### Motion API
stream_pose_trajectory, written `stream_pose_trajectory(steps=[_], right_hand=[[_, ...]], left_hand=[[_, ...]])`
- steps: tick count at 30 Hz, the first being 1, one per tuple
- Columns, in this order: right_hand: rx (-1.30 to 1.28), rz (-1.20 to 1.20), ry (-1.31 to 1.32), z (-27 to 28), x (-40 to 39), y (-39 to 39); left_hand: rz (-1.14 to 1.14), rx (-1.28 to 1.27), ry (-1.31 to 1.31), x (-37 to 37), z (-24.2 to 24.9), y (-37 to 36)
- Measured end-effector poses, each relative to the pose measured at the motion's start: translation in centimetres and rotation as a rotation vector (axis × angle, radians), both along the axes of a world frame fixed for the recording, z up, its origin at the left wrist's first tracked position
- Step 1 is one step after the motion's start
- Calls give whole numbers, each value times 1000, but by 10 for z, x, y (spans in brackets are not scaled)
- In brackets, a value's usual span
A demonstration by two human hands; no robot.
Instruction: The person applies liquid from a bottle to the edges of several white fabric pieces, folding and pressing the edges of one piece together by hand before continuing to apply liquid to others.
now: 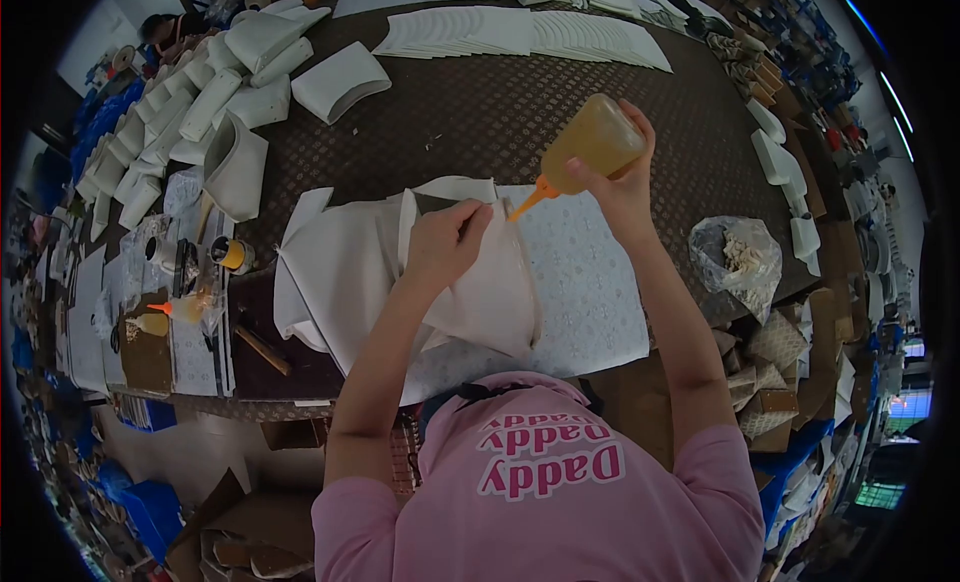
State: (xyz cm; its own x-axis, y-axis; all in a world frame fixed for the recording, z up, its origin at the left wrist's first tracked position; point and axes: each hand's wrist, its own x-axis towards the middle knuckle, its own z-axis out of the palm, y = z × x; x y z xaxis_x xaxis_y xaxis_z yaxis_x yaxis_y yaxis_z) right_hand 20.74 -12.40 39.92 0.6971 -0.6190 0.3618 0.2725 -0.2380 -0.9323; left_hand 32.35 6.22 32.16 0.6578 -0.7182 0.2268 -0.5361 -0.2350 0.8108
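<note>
My right hand (628,187) is wrapped round a squeeze bottle (592,142) of yellowish liquid, tipped nozzle-down to the left. Its orange nozzle tip (520,210) is right at the edge of a white leather-like piece (480,302). Fingers of my left hand (447,244) are closed on the upper part of that piece, close beside the nozzle. The piece lies folded and partly raised, its layers overlapping. Beneath it a pale patterned sheet (590,292) covers the table's front part.
White sewn pieces (210,92) are heaped at the back left, and fanned white panels (530,32) lie along the back. A plastic bag of small bits (738,257) sits at right. At left are a yellow-labelled jar (232,253), another orange-tipped bottle (187,308) and a wooden-handled tool (263,352).
</note>
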Motion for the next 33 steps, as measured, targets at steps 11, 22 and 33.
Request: stream_pose_trajectory(steps=[11, 22, 33], right_hand=[[2, 36, 39, -17, -26, 5], [789, -217, -310, -42, -124, -34], [1006, -391, -532, -102, -197, -70]], left_hand=[[61, -28, 50, 2, 1, -3], [-89, 2, 93, 10, 11, -22], [-478, 851, -29, 19, 11, -45]])
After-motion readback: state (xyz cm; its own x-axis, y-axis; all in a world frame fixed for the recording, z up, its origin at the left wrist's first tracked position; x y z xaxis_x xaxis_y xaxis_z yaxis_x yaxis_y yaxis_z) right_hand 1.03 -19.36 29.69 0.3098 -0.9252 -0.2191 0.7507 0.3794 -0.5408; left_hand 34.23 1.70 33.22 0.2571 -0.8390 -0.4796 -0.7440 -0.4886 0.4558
